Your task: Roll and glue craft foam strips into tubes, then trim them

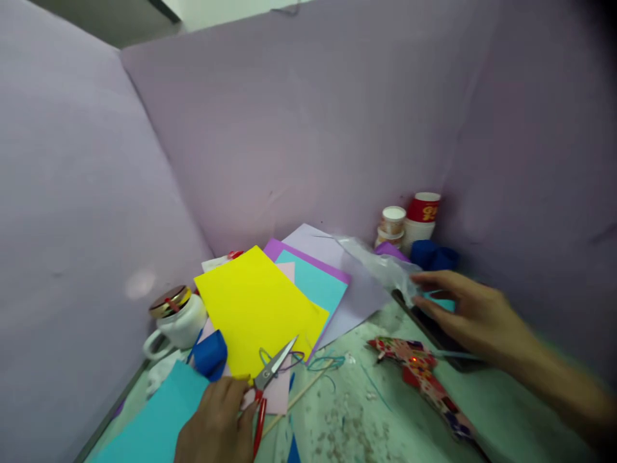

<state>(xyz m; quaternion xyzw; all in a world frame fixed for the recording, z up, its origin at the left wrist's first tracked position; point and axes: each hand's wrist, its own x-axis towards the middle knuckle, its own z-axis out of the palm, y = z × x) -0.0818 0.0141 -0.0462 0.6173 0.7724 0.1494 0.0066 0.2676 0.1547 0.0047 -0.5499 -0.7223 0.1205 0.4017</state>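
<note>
My left hand (216,418) is closed on a pair of scissors (270,373) by the red handles, with the blades pointing up and to the right over a yellow sheet (255,308). My right hand (463,312), slightly blurred, has its thumb and fingertips around the edge of a clear plastic bag (380,263). Below that hand lies a red flowered glue gun (424,379) with a small orange light showing. Loops of coloured cord (322,361) and a thin wooden stick (308,389) rest near the scissor blades.
Blue paper (159,415) lies at the left, beside a rolled blue strip (211,355) and a lidded white mug (180,321). More sheets (313,280) spread behind. A dark tray (438,337), stacked tubs (393,222) and paper cups (421,215) stand right. Lilac walls enclose the table.
</note>
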